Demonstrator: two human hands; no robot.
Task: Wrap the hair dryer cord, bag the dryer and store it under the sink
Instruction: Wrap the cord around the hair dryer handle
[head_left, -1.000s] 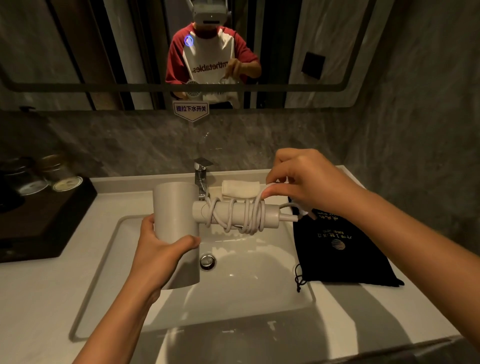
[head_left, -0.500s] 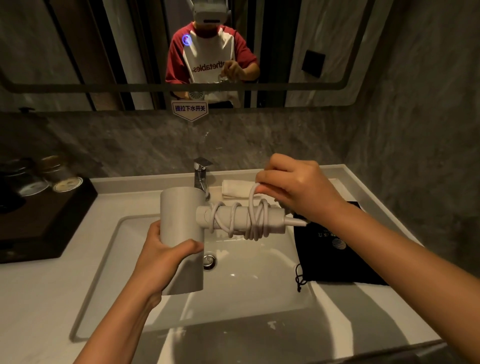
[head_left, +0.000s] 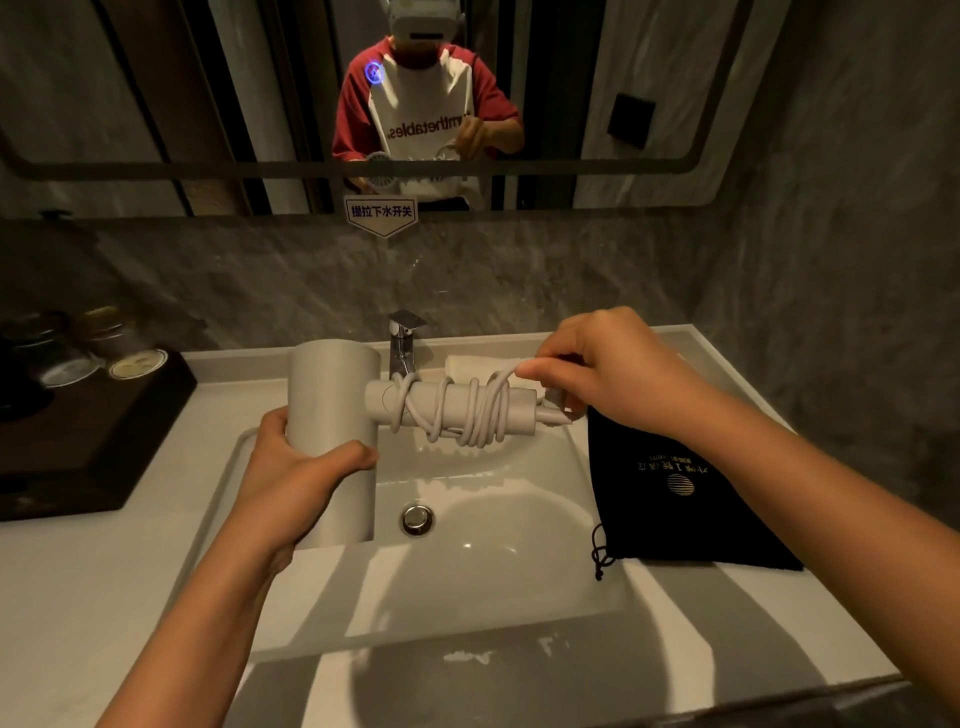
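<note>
I hold a white hair dryer (head_left: 332, 395) above the sink (head_left: 488, 587). My left hand (head_left: 301, 473) grips its barrel, which stands upright, and the handle points right. The white cord (head_left: 470, 410) is coiled several times around the handle. My right hand (head_left: 608, 364) pinches a loop of cord at the handle's end, with the plug partly hidden under its fingers. A black drawstring bag (head_left: 675, 499) with a gold logo lies flat on the counter to the right of the basin.
A chrome faucet (head_left: 404, 343) rises behind the dryer, with a folded white towel (head_left: 483, 366) beside it. A dark tray (head_left: 88, 431) with glass jars (head_left: 72, 348) sits at the left. The mirror (head_left: 363, 88) reflects a person. A stone wall closes the right side.
My right hand has carried the cord over the handle's end for another turn, and the dryer has shifted slightly. My left hand keeps its grip on the barrel.
</note>
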